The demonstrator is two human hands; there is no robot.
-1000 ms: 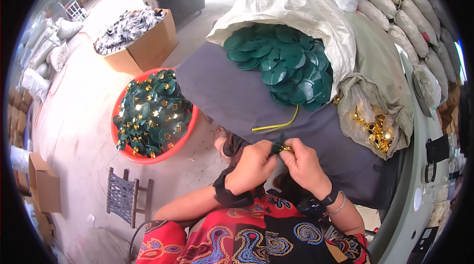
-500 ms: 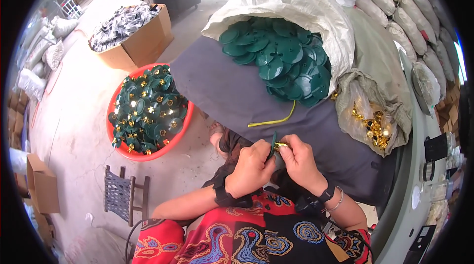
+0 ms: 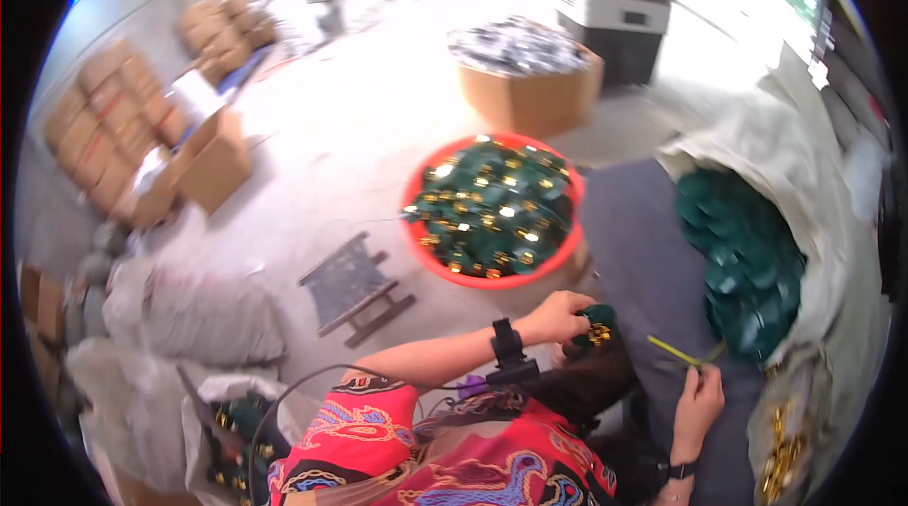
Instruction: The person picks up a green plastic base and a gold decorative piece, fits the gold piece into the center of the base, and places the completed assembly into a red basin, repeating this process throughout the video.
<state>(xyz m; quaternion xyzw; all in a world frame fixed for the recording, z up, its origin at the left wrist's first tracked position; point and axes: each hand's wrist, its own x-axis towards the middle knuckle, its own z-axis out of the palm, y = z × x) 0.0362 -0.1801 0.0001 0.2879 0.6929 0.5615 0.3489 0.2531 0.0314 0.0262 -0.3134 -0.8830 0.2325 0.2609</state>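
My left hand (image 3: 566, 319) is closed on a green plastic disc (image 3: 591, 313) with shiny gold-coloured bits (image 3: 600, 332) on it; blur hides their exact shape. It is at the near right side of a red tub (image 3: 416, 246) heaped with green discs bearing gold pieces. My right hand (image 3: 700, 402) is over the grey cloth, fingertips pinched at a yellow-green strip (image 3: 670, 349). Whether it grips the strip or something smaller cannot be told. Beyond it, plain green discs (image 3: 742, 255) spill from a white woven sack (image 3: 832, 213). A bag of gold pieces (image 3: 783, 459) is nearer, at right.
The grey cloth (image 3: 629, 222) covers the surface at my right. A low stool (image 3: 348, 284) stands left of my arm. Farther off are an open carton of dark and pale pieces (image 3: 530, 99) and an air cooler (image 3: 615, 5). Bulky sacks (image 3: 189, 312) lie at left.
My view has swung left. My hands were together at a disc and gold piece; now they are apart, the left out toward the tub, the right by the yellow-green strip.
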